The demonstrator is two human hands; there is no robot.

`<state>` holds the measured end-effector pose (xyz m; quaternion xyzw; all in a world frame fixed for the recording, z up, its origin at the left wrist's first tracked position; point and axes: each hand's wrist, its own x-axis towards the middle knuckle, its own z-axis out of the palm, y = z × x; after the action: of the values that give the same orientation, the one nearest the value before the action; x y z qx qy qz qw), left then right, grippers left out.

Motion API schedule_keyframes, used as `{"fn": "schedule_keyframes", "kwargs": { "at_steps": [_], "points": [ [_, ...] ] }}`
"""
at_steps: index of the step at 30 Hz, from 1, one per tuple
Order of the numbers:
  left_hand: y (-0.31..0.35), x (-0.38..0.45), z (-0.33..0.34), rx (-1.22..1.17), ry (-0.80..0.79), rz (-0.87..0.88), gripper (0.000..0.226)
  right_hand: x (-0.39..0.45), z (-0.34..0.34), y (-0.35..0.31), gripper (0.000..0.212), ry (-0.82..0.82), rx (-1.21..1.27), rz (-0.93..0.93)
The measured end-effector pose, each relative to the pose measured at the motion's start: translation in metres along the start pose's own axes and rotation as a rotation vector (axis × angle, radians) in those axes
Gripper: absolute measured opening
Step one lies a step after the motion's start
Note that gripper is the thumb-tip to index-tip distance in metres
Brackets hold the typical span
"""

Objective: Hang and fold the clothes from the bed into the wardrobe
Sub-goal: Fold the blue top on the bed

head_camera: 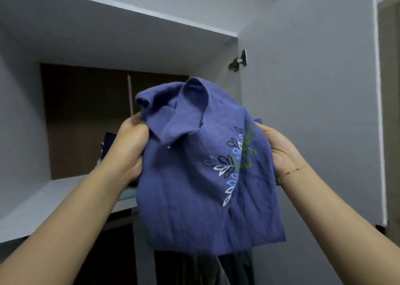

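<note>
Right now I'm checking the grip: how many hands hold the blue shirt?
2: the left hand grips the blue shirt near its collar, the right hand holds its opposite edge.

Blue-violet shirt (194,198) with white, blue, navy leaf print, green motif; pale grey wardrobe (303,90), dark brown back

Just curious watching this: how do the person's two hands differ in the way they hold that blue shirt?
The left hand grips the blue shirt near its collar with curled fingers, knuckles showing. The right hand holds the opposite edge, palm showing, fingers hidden behind the cloth. Only the right wrist wears a thin bracelet. Both hold the shirt up before the wardrobe shelf.
</note>
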<state>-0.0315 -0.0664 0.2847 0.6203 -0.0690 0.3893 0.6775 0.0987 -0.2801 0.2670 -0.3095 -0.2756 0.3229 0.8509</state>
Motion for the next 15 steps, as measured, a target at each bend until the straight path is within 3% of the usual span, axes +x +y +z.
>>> {"fn": "schedule_keyframes", "kwargs": {
  "at_steps": [5, 8, 9, 11, 13, 15],
  "points": [
    [-0.004, 0.110, 0.010, 0.052, 0.040, 0.021, 0.015, 0.107, 0.001, -0.048, 0.018, -0.207, 0.001, -0.071],
    [-0.002, 0.179, 0.027, -0.003, 0.068, -0.021, 0.024, 0.174, 0.002, -0.085, 0.003, -0.277, -0.195, -0.180],
    [-0.002, 0.206, 0.032, -0.030, 0.064, -0.013, 0.032, 0.207, 0.003, -0.101, 0.009, -0.281, -0.276, -0.180],
    [-0.002, 0.259, 0.037, -0.037, 0.072, 0.006, 0.045, 0.279, 0.010, -0.135, 0.027, -0.214, -0.462, -0.136],
    [-0.009, 0.312, 0.035, 0.055, 0.166, -0.032, 0.037, 0.353, 0.012, -0.158, 0.045, -0.108, -0.518, -0.121],
    [-0.035, 0.360, 0.020, 0.067, 0.223, -0.116, 0.030, 0.420, -0.001, -0.164, 0.041, 0.066, -0.707, -0.170]
  ]
}}
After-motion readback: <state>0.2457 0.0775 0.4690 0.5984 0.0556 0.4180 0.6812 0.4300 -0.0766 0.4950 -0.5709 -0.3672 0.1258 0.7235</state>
